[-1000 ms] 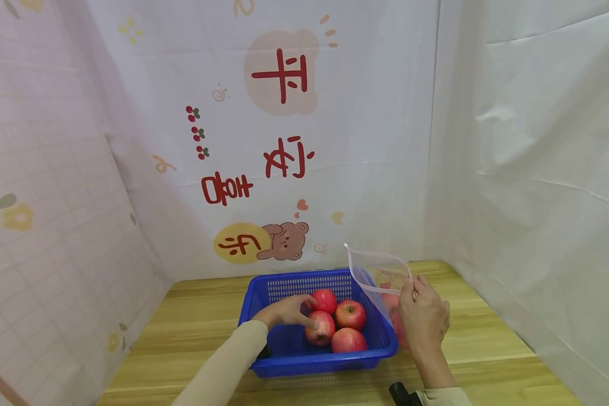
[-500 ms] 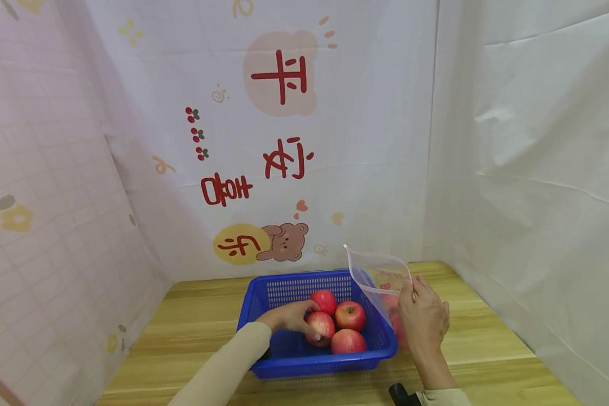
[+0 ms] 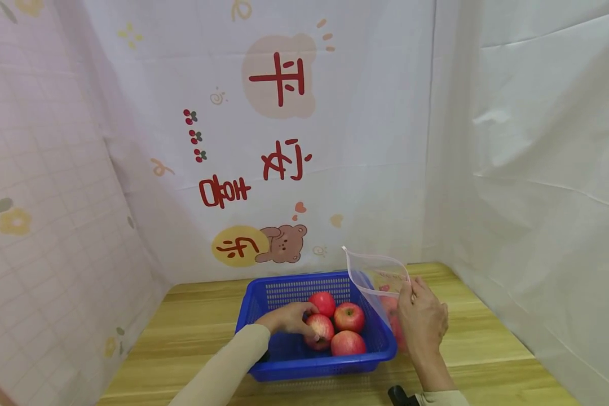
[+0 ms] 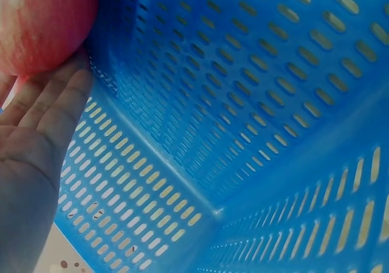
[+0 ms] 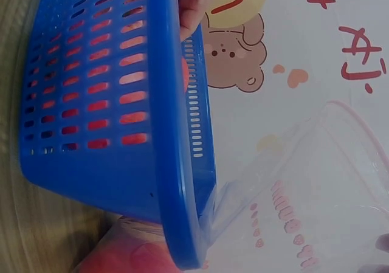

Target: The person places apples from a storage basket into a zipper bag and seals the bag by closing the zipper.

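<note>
My left hand [image 3: 290, 317] reaches into the blue plastic basket [image 3: 314, 367] and grips an apple [image 3: 323, 329], thumb on the near side and fingers on the far side. In the left wrist view, the fingers lie along the underside of that apple [image 4: 45, 24]. Several other red apples [image 3: 349, 317] sit close beside it. My right hand [image 3: 423, 318] pinches the rim of a clear zip bag [image 3: 378, 275] with pink edging, its mouth spread wide. Red fruit [image 3: 392, 310] shows through the bag, partly hidden by the hand and basket.
The basket stands on a wood-grain table [image 3: 188, 316]. Printed white cloth [image 3: 375, 113] hangs behind and at both sides. A black device [image 3: 402, 396] is strapped at my right wrist. The bag leans against the basket's right rim [image 5: 176, 163].
My left hand has closed in on the near-left apple, its thumb coming round the front. My right hand and the bag hold their place. The head view has shifted slightly.
</note>
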`<action>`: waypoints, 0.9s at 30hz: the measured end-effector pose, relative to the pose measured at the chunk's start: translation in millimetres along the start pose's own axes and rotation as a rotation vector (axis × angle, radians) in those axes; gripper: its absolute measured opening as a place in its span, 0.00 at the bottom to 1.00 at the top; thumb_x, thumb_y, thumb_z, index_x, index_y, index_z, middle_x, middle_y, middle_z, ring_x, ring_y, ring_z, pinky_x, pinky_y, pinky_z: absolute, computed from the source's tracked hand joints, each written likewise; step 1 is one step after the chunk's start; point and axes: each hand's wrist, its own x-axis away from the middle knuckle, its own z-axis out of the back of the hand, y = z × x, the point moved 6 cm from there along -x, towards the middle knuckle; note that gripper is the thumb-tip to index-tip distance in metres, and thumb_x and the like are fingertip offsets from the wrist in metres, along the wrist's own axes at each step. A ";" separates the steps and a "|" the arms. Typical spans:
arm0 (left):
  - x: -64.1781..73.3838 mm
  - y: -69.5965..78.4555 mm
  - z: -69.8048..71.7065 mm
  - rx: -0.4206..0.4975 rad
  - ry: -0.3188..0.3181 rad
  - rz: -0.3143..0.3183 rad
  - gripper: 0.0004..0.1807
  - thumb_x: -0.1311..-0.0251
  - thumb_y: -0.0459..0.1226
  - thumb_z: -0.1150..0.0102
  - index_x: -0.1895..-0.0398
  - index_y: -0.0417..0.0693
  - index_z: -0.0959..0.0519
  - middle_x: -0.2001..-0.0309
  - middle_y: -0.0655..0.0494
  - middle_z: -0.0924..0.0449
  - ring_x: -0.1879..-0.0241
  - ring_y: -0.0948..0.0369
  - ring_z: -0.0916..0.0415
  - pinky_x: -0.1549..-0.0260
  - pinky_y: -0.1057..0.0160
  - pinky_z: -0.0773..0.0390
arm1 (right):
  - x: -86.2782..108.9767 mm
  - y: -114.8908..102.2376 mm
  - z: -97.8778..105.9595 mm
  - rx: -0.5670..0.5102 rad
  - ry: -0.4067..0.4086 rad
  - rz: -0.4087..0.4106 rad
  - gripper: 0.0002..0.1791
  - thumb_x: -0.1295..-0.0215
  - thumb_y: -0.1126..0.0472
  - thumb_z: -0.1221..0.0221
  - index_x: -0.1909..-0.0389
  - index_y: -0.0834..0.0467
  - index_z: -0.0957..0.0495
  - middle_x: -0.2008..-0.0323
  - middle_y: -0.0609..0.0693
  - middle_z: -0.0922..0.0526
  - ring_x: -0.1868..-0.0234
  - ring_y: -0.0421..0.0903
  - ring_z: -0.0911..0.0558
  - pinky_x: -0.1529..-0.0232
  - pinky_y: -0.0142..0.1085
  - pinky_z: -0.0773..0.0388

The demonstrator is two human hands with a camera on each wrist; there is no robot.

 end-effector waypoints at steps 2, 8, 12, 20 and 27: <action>0.4 -0.1 0.7 0.002 0.003 0.001 0.26 0.54 0.43 0.25 0.49 0.51 0.21 0.59 0.62 0.21 0.61 0.63 0.26 0.55 0.60 0.22 | -0.1 -0.3 -0.3 0.000 0.002 0.004 0.20 0.26 0.53 0.50 0.52 0.60 0.14 0.42 0.59 0.21 0.42 0.65 0.23 0.37 0.69 0.46; 1.1 1.0 0.6 -0.004 -0.020 0.025 0.26 0.52 0.44 0.26 0.48 0.51 0.21 0.57 0.62 0.21 0.59 0.62 0.25 0.53 0.58 0.22 | -0.2 -1.2 -0.2 -0.003 0.004 0.010 0.20 0.27 0.54 0.51 0.52 0.61 0.15 0.42 0.60 0.21 0.42 0.66 0.23 0.37 0.69 0.46; 2.1 0.6 -1.9 -0.016 -0.043 0.062 0.30 0.53 0.45 0.25 0.44 0.52 0.22 0.54 0.61 0.21 0.55 0.61 0.25 0.48 0.54 0.23 | 0.1 -1.2 -0.1 -0.003 -0.003 0.010 0.20 0.26 0.54 0.51 0.52 0.61 0.15 0.42 0.60 0.21 0.41 0.66 0.24 0.37 0.69 0.46; -1.1 -0.2 -2.7 -0.052 -0.025 0.039 0.28 0.50 0.47 0.26 0.45 0.53 0.20 0.58 0.65 0.20 0.60 0.64 0.25 0.53 0.58 0.22 | 0.5 -1.8 -1.0 -0.002 -0.013 -0.004 0.20 0.26 0.53 0.51 0.51 0.60 0.15 0.42 0.59 0.21 0.41 0.66 0.24 0.37 0.68 0.46; 0.5 0.9 3.1 -0.053 -0.003 -0.014 0.29 0.50 0.48 0.26 0.44 0.51 0.20 0.58 0.65 0.20 0.61 0.66 0.25 0.56 0.61 0.21 | 1.1 -1.9 -1.8 -0.005 -0.008 -0.003 0.20 0.26 0.53 0.51 0.52 0.60 0.14 0.42 0.59 0.21 0.41 0.66 0.24 0.37 0.68 0.46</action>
